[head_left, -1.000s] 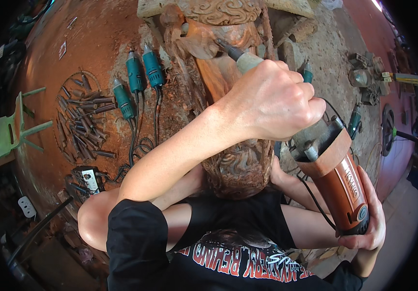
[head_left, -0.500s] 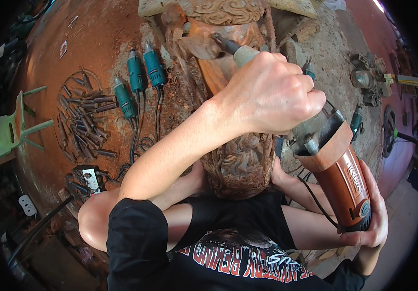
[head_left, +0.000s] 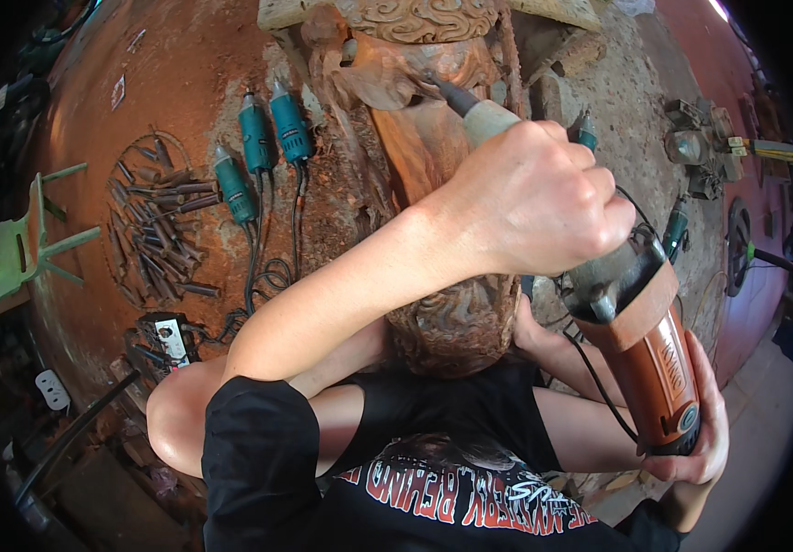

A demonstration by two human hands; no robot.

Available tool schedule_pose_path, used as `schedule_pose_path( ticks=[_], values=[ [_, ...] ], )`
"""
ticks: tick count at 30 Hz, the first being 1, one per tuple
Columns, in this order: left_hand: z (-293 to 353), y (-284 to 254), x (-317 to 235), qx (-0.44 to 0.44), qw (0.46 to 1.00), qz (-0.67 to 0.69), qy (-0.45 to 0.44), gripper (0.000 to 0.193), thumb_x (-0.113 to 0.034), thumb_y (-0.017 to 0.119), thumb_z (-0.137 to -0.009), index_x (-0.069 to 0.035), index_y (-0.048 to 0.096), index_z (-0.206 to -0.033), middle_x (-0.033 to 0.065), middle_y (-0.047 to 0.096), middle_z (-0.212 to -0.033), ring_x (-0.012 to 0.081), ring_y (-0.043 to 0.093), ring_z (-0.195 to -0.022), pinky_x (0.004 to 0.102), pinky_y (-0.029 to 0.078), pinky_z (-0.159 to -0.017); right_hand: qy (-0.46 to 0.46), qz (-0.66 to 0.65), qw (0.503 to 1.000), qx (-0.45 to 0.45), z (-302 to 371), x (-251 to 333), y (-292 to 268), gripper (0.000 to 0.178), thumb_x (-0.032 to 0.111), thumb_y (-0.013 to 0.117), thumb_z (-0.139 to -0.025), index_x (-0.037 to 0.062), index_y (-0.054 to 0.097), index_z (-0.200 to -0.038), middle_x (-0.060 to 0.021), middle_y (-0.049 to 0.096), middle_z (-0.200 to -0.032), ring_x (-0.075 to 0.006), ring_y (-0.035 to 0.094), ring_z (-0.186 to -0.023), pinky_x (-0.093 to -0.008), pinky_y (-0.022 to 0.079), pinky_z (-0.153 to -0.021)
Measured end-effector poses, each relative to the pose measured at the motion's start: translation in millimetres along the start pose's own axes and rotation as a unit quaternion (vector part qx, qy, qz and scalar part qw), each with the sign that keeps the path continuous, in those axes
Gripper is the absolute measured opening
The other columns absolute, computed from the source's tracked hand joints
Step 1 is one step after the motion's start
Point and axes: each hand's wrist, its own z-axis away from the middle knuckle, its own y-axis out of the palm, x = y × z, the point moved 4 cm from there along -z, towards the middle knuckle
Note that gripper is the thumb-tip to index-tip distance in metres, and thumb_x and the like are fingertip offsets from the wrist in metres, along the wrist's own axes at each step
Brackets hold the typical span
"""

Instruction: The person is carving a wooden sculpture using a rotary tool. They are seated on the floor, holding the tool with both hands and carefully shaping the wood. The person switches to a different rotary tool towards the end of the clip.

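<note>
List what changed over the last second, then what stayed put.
Hardly anything moved. The left hand on the neck of the orange power carver shifted slightly, its tip still at the carved wood block. The right hand still holds its rear. The three teal tools and the chisels stayed put.

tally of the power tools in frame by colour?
Teal corded rotary tools lying in a row on the floor at left: 3
Teal corded tools right of the carved wood block: 2, partly hidden
Orange long-nosed grinder, gripped by left hand and right hand: 1
Total: 6
</note>
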Motion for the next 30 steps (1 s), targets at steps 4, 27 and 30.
schedule_pose_path(
  ticks=[4,27,30],
  values=[
    [-2,12,-10,0.01,1.0,0.014,0.009,0.013,-0.019,0.068,-0.071,-0.014,0.056,-0.066,-0.003,0.053,-0.061,0.0146,0.061,-0.061,0.0301,0.048,-0.055,-0.069,0.105,0.992,0.009,15,-28,-23,0.131,0.001,0.075,-0.04,-0.0126,0.021,-0.159,-0.0273,0.045,-0.154,-0.0368,0.048,-0.143,-0.0407,0.034,-0.122],
    [-1,20,-12,0.048,0.998,0.027,0.02,0.01,-0.02,0.067,-0.072,-0.014,0.059,-0.071,-0.0019,0.055,-0.063,0.0156,0.062,-0.061,0.0311,0.051,-0.055,-0.055,0.05,0.997,-0.019,3,-23,-8,0.127,0.016,0.088,-0.037,-0.0197,0.039,-0.149,-0.0285,0.059,-0.138,-0.0354,0.058,-0.132,-0.0359,0.034,-0.117],
    [0,18,-12,0.045,0.998,0.025,0.019,0.01,-0.02,0.067,-0.072,-0.014,0.059,-0.071,-0.0021,0.054,-0.063,0.0153,0.062,-0.061,0.0308,0.05,-0.054,-0.038,0.022,0.999,-0.016,4,-21,-4,0.126,0.011,0.088,-0.04,-0.021,0.034,-0.15,-0.0287,0.057,-0.141,-0.0345,0.056,-0.135,-0.0343,0.033,-0.118]
  ],
)
